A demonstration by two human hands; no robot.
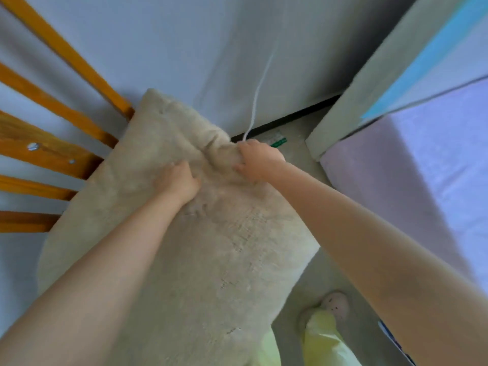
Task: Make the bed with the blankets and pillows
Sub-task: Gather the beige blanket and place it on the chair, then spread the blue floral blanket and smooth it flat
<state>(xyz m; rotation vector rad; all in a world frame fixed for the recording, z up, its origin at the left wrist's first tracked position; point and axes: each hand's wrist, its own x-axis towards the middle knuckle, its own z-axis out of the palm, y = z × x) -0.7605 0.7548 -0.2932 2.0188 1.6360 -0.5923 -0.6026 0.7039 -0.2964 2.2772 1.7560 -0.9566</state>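
Observation:
A beige fuzzy blanket (200,260), folded into a thick long bundle, fills the middle of the head view and rests against a wooden chair. My left hand (179,180) presses into its upper surface with the fingers curled into the pile. My right hand (257,159) is closed around a bunched fold at the bundle's top right corner. The bed's mattress (427,165), covered in a pale lilac sheet, lies at the right. No pillow is in sight.
An orange wooden chair back (52,154) with slats stands at the left against the pale wall (184,48). A white cord (260,91) hangs down the wall. The bed's pale frame (351,101) rises at the right. My foot (332,305) stands on the carpet below.

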